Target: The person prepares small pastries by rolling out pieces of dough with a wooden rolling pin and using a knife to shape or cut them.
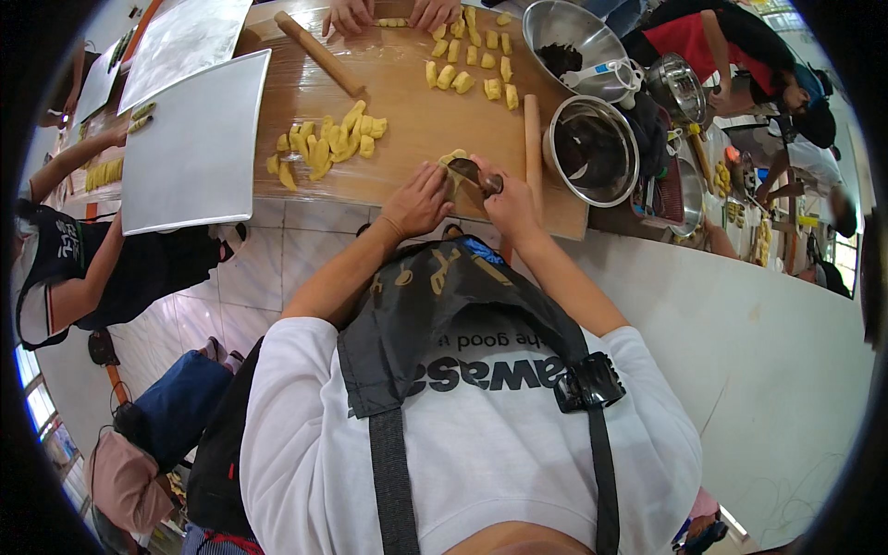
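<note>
At the table's near edge, my left hand [419, 201] lies over a flattened piece of yellow dough [454, 155]. My right hand [512, 201] grips the handle of a spoon or spreader with a dark blade [465, 167], which touches the dough. A wooden rolling pin [532, 139] lies just right of my right hand. Cut yellow dough pieces [338, 139] are heaped to the left, and more pieces [472, 55] are laid out farther back. To the right, a steel bowl [593, 151] holds a dark substance; a larger steel bowl [576, 41] behind it holds dark filling and a white scoop [598, 71].
Another rolling pin [319, 54] lies at the back left. A co-worker's hands [392, 14] handle dough across the table. On the left, a person holds a metal tray [194, 146] over the table edge. A red basket [659, 194] stands beyond the bowls; other people work at the right.
</note>
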A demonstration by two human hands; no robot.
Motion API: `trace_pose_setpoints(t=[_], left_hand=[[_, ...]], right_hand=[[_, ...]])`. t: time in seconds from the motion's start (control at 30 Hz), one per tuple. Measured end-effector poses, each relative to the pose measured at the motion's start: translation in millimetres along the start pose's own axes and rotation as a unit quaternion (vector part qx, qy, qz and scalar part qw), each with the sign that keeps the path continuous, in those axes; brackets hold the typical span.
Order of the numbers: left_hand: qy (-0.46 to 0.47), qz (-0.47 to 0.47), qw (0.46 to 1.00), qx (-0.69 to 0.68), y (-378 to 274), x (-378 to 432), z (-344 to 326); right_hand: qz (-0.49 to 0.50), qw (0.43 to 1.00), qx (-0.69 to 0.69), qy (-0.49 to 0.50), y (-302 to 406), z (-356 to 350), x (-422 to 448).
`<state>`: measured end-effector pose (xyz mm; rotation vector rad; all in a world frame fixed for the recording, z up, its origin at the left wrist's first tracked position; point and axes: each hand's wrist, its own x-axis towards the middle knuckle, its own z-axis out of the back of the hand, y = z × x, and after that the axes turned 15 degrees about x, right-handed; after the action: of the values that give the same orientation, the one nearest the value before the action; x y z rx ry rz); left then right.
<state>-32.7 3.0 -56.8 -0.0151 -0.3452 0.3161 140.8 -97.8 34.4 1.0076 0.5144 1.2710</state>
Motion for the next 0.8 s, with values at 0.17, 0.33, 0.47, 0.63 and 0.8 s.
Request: trace_pose_setpoints(t=[0.17,0.33,0.47,0.63,0.8], left_hand=[[0.006,-0.008,1.000,0.014,1,0,0],[0.013,-0.004,1.000,0.014,0,-1,0],[0.009,-0.002,1.000,0.012,0,-1,-1],[-0.010,-0.008,0.999,0.030,0,1,1],[-0.009,-0.013,0.999,0.036,0,0,2]], right_hand=[[-0.044,0.999,0.007,0.015,7,3,-1],[-0.029,0.999,-0.014,0.015,4,6,-5],[-0.034,0.998,0.054,-0.002,-1,3,-9],[-0.031,0.999,-0.009,0.010,2,6,-11],[-0.067,0.997,0.042,0.002,7,8,-12]])
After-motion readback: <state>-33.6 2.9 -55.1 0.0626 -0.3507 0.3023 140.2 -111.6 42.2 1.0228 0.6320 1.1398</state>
